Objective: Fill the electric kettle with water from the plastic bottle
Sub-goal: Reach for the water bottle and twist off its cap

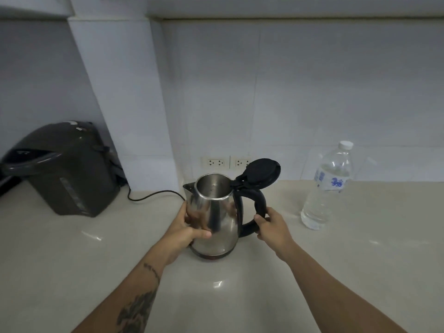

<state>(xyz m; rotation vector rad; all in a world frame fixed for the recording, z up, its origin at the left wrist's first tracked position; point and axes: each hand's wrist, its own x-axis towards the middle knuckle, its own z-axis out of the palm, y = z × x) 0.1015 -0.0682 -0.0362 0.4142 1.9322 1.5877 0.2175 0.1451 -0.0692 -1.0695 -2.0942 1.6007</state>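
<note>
Nearest the camera, two bare forearms are stretched over the pale counter (360, 248); the left hand (186, 230) is pressed against the steel body of the electric kettle (213, 219), its grip curled around the near left side with the thumb laid across the front; the right hand (271, 224) is wrapped about the black handle (258, 207), its grip closed on it. The kettle is stood upright on the counter at centre, on what seems to be its base; its hinged lid (260, 173) is thrown back and the mouth is left open; the inside looks empty, though that cannot be judged with certainty.

The plastic bottle (328, 186) is stood well apart to the right, with its white cap (346, 144) still on and water showing in it; no pouring is yet possible, since both hands are taken up by the kettle.

From here, several slips may be feared: the tall bottle could be toppled by a hasty reach; water could be spilled over the steel rim if the bottle were tipped too fast, and the wall sockets (227, 162) and the black cord (153, 195) behind would then be endangered; the raised lid could be knocked shut by the bottle neck. A dark thermo pot (62, 169) is left at the far left, out of the way.
</note>
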